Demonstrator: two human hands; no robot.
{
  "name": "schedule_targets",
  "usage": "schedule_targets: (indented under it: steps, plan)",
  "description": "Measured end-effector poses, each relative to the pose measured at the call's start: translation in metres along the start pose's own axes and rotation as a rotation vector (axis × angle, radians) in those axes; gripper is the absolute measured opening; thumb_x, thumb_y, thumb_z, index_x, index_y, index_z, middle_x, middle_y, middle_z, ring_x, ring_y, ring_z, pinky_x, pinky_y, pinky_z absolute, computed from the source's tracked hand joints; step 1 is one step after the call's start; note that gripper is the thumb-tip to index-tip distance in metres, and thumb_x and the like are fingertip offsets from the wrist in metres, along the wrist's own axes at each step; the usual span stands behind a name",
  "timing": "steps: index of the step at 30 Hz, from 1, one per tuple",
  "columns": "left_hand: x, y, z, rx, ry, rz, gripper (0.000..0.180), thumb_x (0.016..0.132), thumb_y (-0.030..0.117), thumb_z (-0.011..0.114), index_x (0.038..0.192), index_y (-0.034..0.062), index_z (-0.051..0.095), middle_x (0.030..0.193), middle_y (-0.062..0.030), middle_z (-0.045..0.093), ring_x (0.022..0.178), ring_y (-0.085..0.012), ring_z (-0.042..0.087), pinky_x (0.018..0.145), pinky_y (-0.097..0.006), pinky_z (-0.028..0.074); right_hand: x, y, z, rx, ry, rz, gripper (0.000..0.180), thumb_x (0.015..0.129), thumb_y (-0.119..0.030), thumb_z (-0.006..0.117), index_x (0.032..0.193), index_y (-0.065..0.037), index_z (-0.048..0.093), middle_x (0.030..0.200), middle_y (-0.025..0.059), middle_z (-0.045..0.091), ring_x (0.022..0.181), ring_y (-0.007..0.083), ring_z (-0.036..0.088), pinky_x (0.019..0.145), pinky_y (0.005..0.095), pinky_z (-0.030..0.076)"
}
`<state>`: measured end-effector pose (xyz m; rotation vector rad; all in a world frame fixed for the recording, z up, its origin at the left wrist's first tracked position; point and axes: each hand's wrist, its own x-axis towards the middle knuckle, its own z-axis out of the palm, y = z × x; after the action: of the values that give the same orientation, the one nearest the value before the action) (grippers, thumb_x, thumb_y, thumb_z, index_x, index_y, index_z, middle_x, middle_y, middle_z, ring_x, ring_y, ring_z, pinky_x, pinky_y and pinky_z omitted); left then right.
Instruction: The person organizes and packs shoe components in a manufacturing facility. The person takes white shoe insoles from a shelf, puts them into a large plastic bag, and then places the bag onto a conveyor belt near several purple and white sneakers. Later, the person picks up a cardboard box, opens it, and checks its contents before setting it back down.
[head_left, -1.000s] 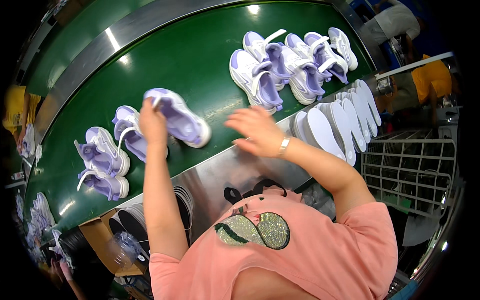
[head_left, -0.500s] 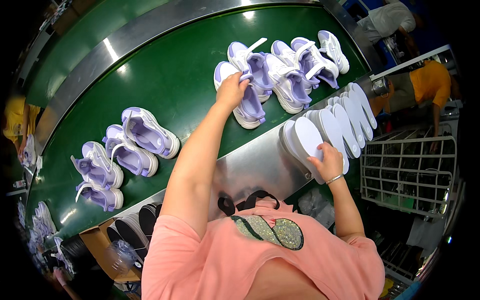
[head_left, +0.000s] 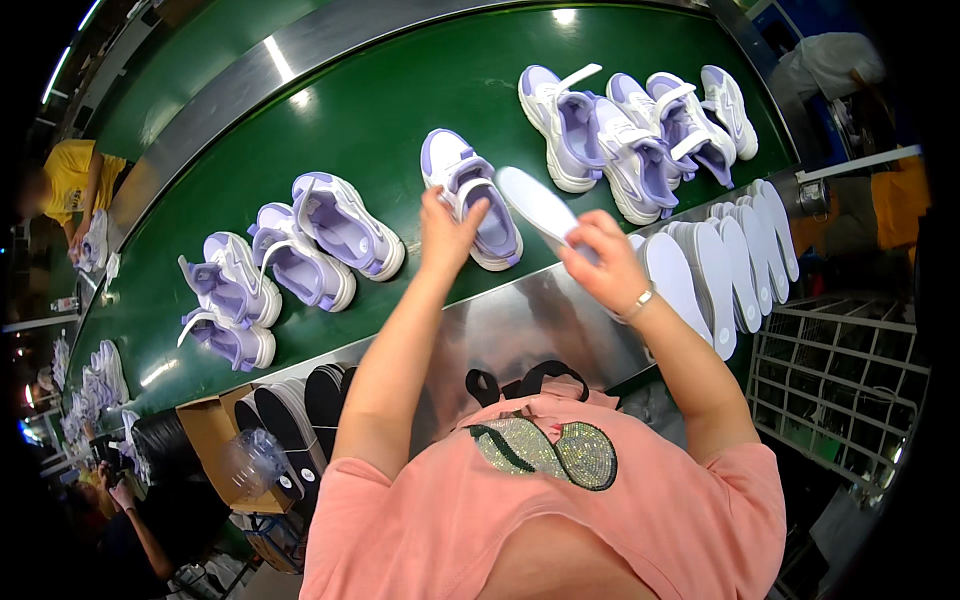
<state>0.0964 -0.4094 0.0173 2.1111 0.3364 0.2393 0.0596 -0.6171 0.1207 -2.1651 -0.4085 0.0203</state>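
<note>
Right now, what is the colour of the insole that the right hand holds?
The insole is white; the head view shows it best.

insole (head_left: 536, 205) partly hidden, shirt (head_left: 690, 510) cut off

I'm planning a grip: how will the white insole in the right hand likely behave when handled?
The white insole is probably light, since it looks thin and the right hand holds it by one end. It likely has some stiffness: its free end juts out without visible droop. Being flat, it seems unlikely to roll.
</note>
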Motion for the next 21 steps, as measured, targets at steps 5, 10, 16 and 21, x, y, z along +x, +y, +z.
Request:
schedule_targets:
  steps: [5, 10, 16, 21]
  plan:
    - [0.001, 0.006, -0.020, 0.059, -0.334, -0.225, 0.047, 0.066, 0.032, 0.066, 0.090, -0.0054, 0.051, 0.068, -0.0109, 0.055, 0.064, -0.0220, 0.053, 0.063, -0.032, 0.043, 0.054, 0.005, 0.075, 0.651, -0.097, 0.453, 0.026, 0.072, -0.025, 0.057, 0.078, 0.001, 0.055, 0.080, 0.0114, 0.052, 0.076, 0.0199, 0.051, 0.069, 0.0297, 0.040]
    - [0.024, 0.004, -0.048, -0.635, -0.554, -0.707, 0.017, 0.074, 0.021, 0.059, 0.073, 0.0079, 0.048, 0.054, 0.0042, 0.037, 0.037, -0.0042, 0.028, 0.033, -0.021, 0.019, 0.063, 0.036, 0.122, 0.463, -0.036, 0.314, 0.027, 0.073, -0.027, 0.055, 0.077, 0.000, 0.056, 0.080, 0.0127, 0.053, 0.074, 0.0208, 0.051, 0.069, 0.0294, 0.040]
    - [0.023, 0.013, -0.048, -0.758, -0.491, -0.367, 0.021, 0.073, 0.018, 0.063, 0.085, 0.0073, 0.049, 0.068, 0.0025, 0.041, 0.060, -0.0068, 0.038, 0.052, -0.020, 0.032, 0.061, 0.027, 0.086, 0.399, -0.003, 0.218, 0.022, 0.074, -0.022, 0.054, 0.078, 0.000, 0.055, 0.081, 0.0099, 0.051, 0.077, 0.0194, 0.050, 0.069, 0.0269, 0.040]
    - [0.015, -0.017, -0.014, -0.194, -0.054, 0.165, 0.038, 0.065, 0.017, 0.066, 0.095, 0.0023, 0.049, 0.094, -0.0096, 0.048, 0.081, -0.0210, 0.048, 0.072, -0.031, 0.040, 0.042, 0.007, 0.003, -0.227, -0.168, -0.077, 0.015, 0.071, -0.018, 0.057, 0.073, -0.003, 0.056, 0.081, 0.0085, 0.051, 0.068, 0.0228, 0.054, 0.059, 0.0306, 0.043]
